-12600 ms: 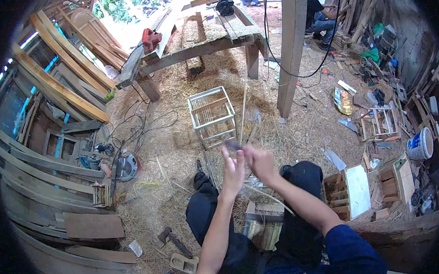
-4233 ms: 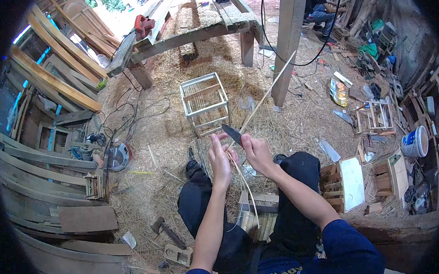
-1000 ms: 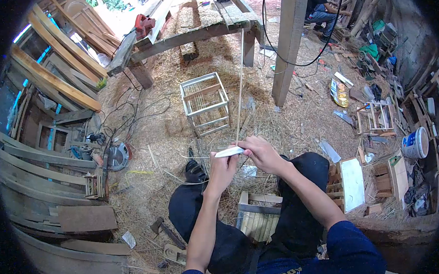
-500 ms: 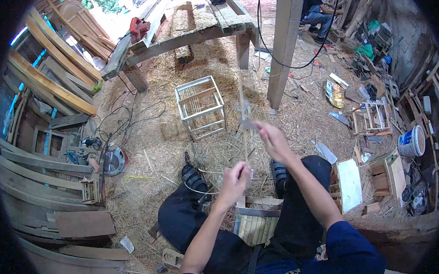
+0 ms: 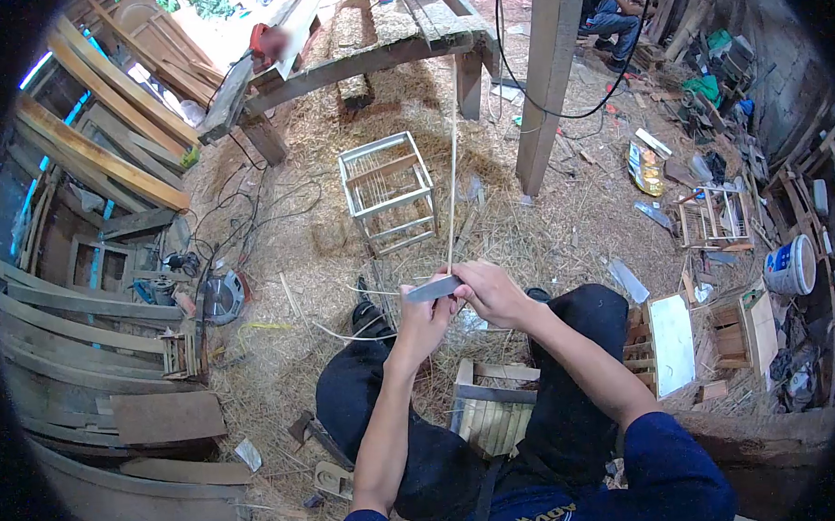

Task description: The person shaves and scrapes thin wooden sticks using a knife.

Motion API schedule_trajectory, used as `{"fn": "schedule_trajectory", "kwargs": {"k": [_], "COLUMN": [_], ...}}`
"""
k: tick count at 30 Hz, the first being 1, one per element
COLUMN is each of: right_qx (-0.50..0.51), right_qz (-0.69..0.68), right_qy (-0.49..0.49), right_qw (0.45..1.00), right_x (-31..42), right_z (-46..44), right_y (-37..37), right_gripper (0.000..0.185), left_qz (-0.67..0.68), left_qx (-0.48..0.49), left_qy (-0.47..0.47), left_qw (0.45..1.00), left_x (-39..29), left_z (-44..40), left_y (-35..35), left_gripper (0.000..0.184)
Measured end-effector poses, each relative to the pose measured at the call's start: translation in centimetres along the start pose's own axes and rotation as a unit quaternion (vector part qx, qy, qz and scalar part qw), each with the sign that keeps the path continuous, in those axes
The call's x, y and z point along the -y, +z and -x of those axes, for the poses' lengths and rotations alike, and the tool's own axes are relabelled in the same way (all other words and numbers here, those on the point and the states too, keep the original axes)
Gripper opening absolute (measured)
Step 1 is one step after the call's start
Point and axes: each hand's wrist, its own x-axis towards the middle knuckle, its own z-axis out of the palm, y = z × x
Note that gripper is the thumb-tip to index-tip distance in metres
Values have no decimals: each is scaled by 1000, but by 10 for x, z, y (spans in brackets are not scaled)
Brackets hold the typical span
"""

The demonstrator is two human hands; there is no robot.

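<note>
My left hand (image 5: 423, 318) is closed around a thin pale strip (image 5: 453, 175), which stretches away toward the workbench. In my right hand (image 5: 490, 293) is a knife, its grey blade (image 5: 433, 289) lying across the strip just above my left fingers. Both hands are close together, nearly touching, over the gap between my knees. A thin curved sliver (image 5: 351, 336) extends left from near my left hand. Beyond the hands a small wooden frame (image 5: 389, 204) stands on the floor. Below them, between my legs, is a slatted wooden piece (image 5: 492, 420).
A workbench (image 5: 363, 72) with a red tool (image 5: 264, 46) stands ahead, beside a wooden post (image 5: 550, 87). A seated person (image 5: 612, 19) is at the back right. A circular saw (image 5: 223, 297) and cables lie left. At right are a white bucket (image 5: 789, 268) and a white-topped box (image 5: 671, 347).
My right hand has come back toward me with the knife, from farther out along the strip to beside my left hand. My left hand has risen slightly. The view has shifted a little.
</note>
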Motion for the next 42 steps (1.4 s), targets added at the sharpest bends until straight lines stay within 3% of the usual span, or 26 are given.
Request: {"fn": "schedule_trajectory", "kwargs": {"k": [3,10,13,15,16,19,23,25,27,29,30,34,38,42], "right_qx": [0,-24,-53,-130,-170,-206,-73,10,-105,-151,-176,-113,-107,-106], "right_qz": [56,89,136,140,140,167,60,94,115,130,139,-174,-323,-360], "right_qy": [-30,-7,-31,99,165,115,39,19,106,160,187,185,217,197], "right_qw": [998,996,989,977,961,957,995,995,982,967,957,961,915,906], "right_x": [0,-10,-14,-30,-35,-32,0,-7,-40,-64,-69,-35,-33,-32], "right_z": [6,15,18,13,10,6,27,14,-1,-8,-12,-2,-9,-8], "right_y": [-2,-12,-14,-40,-51,-59,0,-8,-23,-40,-45,-9,-30,-25], "right_gripper": [52,56,49,40,35,27,26,29,37,41,43,52,48,45], "left_qz": [-44,-30,-13,60,50,39,48,-1,-37,-7,-69,18,-28,-151], "left_qx": [18,18,39,64,74,81,27,5,53,103,96,132,157,170], "left_qy": [66,46,14,-34,-12,17,-9,12,36,29,30,-26,-39,-6], "left_qw": [997,998,999,996,996,996,998,1000,997,994,992,991,986,974], "left_x": [12,14,-3,-29,-26,-18,-13,-7,-7,-10,-16,5,7,11], "left_z": [8,18,21,25,28,35,22,21,25,29,29,25,24,20], "left_y": [-1,2,-1,-2,4,16,10,5,1,7,8,11,14,7], "left_gripper": [11,18,22,24,24,24,22,22,23,24,24,19,13,16]}}
